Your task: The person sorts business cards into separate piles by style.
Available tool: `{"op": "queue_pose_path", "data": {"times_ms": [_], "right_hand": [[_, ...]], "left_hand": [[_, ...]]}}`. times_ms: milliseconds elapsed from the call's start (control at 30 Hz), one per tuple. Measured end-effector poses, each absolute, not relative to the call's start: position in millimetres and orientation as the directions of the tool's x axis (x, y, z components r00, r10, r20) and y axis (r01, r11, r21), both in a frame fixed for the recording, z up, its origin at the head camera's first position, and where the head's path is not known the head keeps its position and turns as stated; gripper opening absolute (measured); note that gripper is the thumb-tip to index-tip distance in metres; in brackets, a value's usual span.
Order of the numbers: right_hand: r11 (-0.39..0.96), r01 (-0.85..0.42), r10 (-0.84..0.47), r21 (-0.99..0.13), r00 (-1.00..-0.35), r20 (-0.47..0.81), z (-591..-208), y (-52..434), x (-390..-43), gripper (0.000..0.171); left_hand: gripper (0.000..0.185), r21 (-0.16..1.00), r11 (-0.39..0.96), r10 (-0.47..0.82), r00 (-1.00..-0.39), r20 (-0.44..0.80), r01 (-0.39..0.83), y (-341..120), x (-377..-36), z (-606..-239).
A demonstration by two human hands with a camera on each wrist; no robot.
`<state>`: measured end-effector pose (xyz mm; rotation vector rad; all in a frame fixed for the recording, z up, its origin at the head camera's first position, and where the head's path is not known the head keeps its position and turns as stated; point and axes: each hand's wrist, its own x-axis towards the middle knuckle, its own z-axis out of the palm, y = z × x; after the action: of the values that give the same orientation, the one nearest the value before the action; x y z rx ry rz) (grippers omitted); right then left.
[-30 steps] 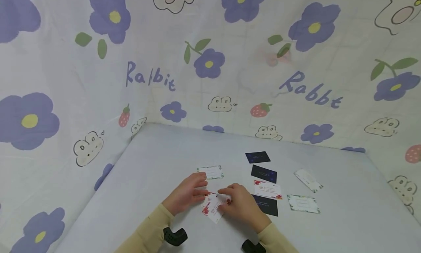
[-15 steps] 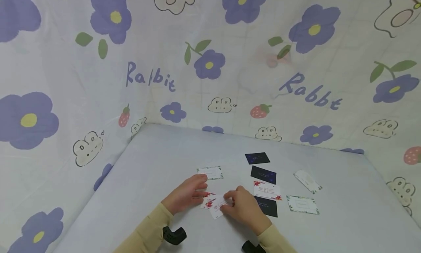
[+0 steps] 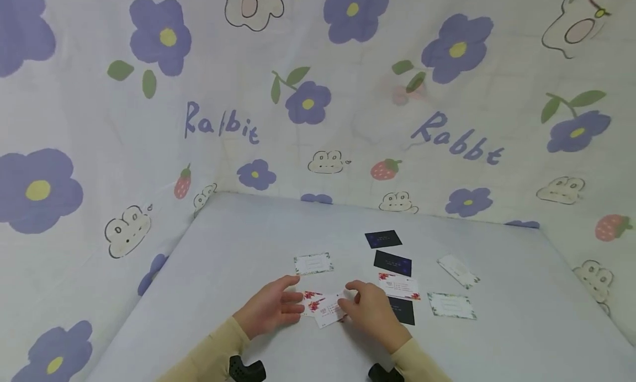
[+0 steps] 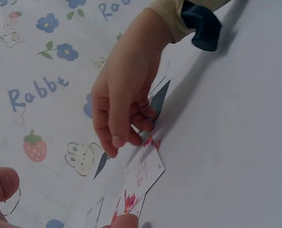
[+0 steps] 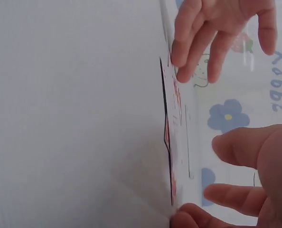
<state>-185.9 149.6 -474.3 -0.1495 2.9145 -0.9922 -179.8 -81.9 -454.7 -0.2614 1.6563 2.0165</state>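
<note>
Two white business cards with red flowers overlap on the white table between my hands. The upper card point(image 3: 329, 313) partly covers the lower card point(image 3: 309, 299). My left hand point(image 3: 272, 307) is at their left edge, fingers spread and the palm turned inward, holding nothing. At the right end of the upper card is my right hand point(image 3: 371, 313), bent loosely, thumb and forefinger apart. The left wrist view has the right hand point(image 4: 124, 90) just over the end of the upper card point(image 4: 143, 173). In the right wrist view the cards point(image 5: 173, 133) lie flat between both hands.
Beyond the left hand lies a green-leaf card point(image 3: 314, 264). To the right are black cards point(image 3: 392, 263), another red-flower card point(image 3: 399, 286) and two more leaf-edged cards point(image 3: 452, 306). A printed curtain point(image 3: 348, 128) stands behind the table.
The upper red-flower card was turned and shifted over the lower one. My right fingers have come off it, and the left hand has drawn slightly left.
</note>
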Motion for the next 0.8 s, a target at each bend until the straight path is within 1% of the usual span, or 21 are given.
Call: {"op": "queue_pose_path", "data": {"times_ms": [100,267,400,567,800], "right_hand": [[0.752,-0.014,-0.092,-0.659,-0.992,-0.084,-468,155,-189,0.046],[0.690,0.081,-0.078,-0.719,-0.980,-0.185,-461,159,-191,0.049],[0.646,0.147,-0.059,-0.749,-0.969,-0.241,-460,161,-187,0.049],[0.614,0.173,-0.041,-0.770,-0.967,-0.250,-458,163,-179,0.047],[0.572,0.178,-0.061,-0.800,-0.964,-0.258,-456,159,-172,0.046]], "left_hand": [[0.070,0.844,-0.142,0.271,-0.840,-0.470,-0.518,-79,-176,-453],[0.072,0.832,-0.168,0.327,-0.826,-0.458,-0.528,-71,-174,-452],[0.073,0.833,-0.179,0.321,-0.831,-0.454,-0.524,-66,-175,-452],[0.072,0.838,-0.171,0.303,-0.837,-0.456,-0.519,-63,-180,-451],[0.070,0.866,-0.109,0.288,-0.849,-0.442,-0.488,-65,-191,-448]]}}
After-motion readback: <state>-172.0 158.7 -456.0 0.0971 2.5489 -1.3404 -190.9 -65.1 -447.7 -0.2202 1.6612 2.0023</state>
